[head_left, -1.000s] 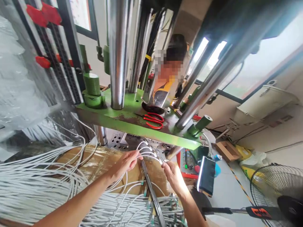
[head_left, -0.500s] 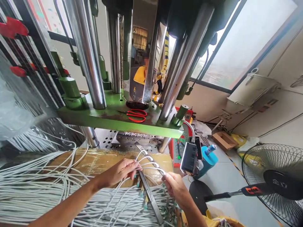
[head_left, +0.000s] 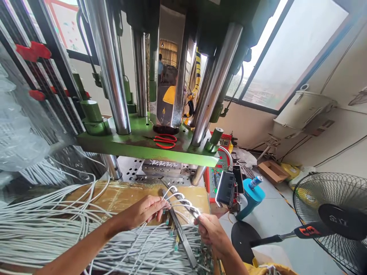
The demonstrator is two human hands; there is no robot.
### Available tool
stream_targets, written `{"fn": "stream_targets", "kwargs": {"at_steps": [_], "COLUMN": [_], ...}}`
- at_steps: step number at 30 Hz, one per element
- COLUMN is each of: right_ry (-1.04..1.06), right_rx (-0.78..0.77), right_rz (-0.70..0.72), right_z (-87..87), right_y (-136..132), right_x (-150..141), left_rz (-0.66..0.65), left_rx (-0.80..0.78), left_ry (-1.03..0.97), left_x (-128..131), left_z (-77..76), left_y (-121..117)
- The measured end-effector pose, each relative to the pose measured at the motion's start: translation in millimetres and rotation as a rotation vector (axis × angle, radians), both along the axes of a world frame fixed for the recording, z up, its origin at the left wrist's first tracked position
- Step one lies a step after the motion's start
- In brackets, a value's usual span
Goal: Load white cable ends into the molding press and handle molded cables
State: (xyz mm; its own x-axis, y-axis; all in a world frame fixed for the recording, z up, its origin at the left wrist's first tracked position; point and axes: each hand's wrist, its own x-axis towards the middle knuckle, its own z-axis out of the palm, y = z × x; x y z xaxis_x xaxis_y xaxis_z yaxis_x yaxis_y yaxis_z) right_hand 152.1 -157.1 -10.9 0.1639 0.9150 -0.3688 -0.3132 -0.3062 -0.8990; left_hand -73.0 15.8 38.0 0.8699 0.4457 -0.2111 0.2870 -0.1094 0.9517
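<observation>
In the head view, a small group of white cables (head_left: pixel 181 196) is held in front of the person, above the near part of the desk (head_left: pixel 129 195). The cables are pinched between the thumb and fingers of the left hand (head_left: pixel 149 209), from which they are arched across to a slim metal bar (head_left: pixel 191 209). The near end of this bar is gripped by the right hand (head_left: pixel 212 231), whose fingers are curled closed around it. The bar is tilted, its far end being pointed toward the press. The cable ends are set along it in a row, though whether each one is fully seated cannot be fairly judged at this size.

Just beside the held bar, between the two hands, a second bar (head_left: pixel 185 244) is seen, slanted across loose cables with green-tipped ends. The left side of the desk is covered by a large heap of cables (head_left: pixel 43 229).

Beyond the hands, a metal mould block (head_left: pixel 161 170) is seen under the green plate (head_left: pixel 137 149) of the press. On top of that plate, red-handled scissors (head_left: pixel 165 141) are laid. To the right, a control box (head_left: pixel 213 182) with a red frame is placed near a blue container (head_left: pixel 250 202), and farther right a black fan (head_left: pixel 336 221) is stood.
</observation>
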Motion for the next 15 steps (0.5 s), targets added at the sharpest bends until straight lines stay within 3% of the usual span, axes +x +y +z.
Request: {"fn": "stream_targets", "kwargs": {"at_steps": [6, 10, 12, 15], "right_ry": [-0.011, -0.130, -0.362, -0.926], "right_rx": [-0.045, -0.066, -0.057, 0.015], "right_rz": [0.000, 0.005, -0.013, -0.071], "right_z": [1.0, 6.9, 9.9, 3.7], "right_y": [0.3, -1.8, -5.0, -12.2], "right_x": [-2.7, -5.0, -6.5, -8.3], "left_rz": [-0.015, -0.031, -0.042, -0.199], "left_rx": [-0.007, -0.043, -0.041, -0.063], "left_ry": [-0.038, -0.040, -0.032, 0.039], "left_x": [-2.8, -4.3, -7.8, -22.7], "left_z": [-2.6, 2.5, 11.1, 22.9], "left_y": [0.1, 0.5, -6.1, -28.2]}}
